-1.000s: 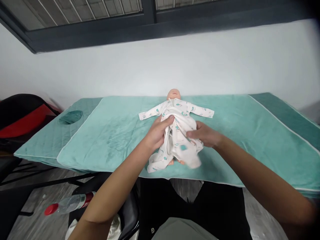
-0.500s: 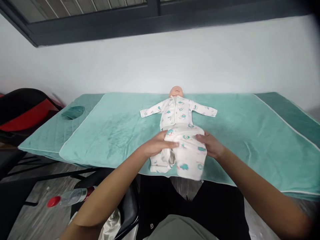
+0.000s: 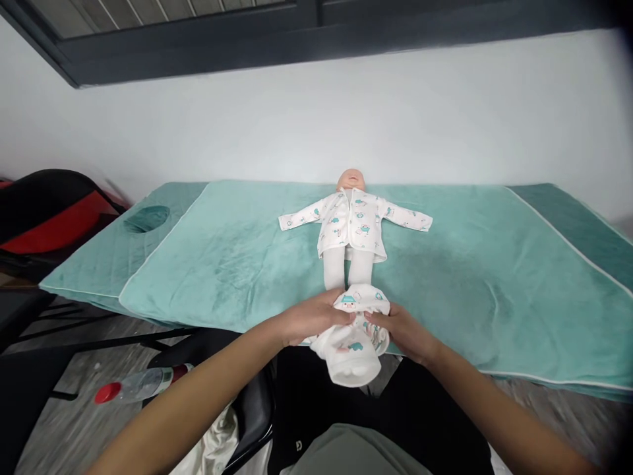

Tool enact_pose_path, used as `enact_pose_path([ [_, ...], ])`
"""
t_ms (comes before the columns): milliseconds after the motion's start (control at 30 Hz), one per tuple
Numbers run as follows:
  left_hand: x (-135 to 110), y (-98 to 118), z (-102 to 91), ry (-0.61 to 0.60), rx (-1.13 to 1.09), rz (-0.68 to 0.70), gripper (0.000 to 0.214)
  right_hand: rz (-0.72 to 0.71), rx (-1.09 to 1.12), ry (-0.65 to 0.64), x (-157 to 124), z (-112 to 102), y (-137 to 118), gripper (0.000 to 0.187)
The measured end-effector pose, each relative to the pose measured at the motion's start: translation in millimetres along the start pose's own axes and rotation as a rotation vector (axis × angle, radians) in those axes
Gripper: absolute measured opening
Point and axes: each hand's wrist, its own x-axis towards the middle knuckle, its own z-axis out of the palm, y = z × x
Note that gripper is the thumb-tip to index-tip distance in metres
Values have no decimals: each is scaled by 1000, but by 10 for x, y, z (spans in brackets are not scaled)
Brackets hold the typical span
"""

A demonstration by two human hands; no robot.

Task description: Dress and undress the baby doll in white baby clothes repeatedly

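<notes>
A baby doll (image 3: 351,224) lies on its back on a teal blanket (image 3: 237,264), head toward the wall, arms spread. It wears a white printed top, and its white legs are bare down to the shins. White printed baby trousers (image 3: 352,333) are bunched at the doll's feet by the table's near edge. My left hand (image 3: 311,316) grips the bunched trousers on the left side. My right hand (image 3: 400,330) grips them on the right.
The blanket covers a teal massage table (image 3: 99,257) with a face hole (image 3: 146,218) at the left. A black and red chair (image 3: 49,218) stands far left. A plastic bottle with a red cap (image 3: 136,384) lies on a black seat below.
Both hands have drawn the trousers from the doll's waist toward its feet, baring the legs. The top now lies flat on the doll's chest.
</notes>
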Motion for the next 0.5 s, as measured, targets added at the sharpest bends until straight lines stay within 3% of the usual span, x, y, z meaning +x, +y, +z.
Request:
enact_pose_path([
  [200, -5, 5, 34, -42, -117, -42, 52, 36, -5, -12, -131, 115, 29, 44],
  [267, 37, 10, -7, -9, -62, -20, 52, 28, -74, 7, -138, 114, 73, 45],
  [400, 190, -9, -88, 262, 491, 60, 39, -100, -488, 282, -101, 19, 190, 45],
  [500, 325, -70, -80, 291, 882, 98, 29, -138, -724, 405, -68, -43, 239, 40],
])
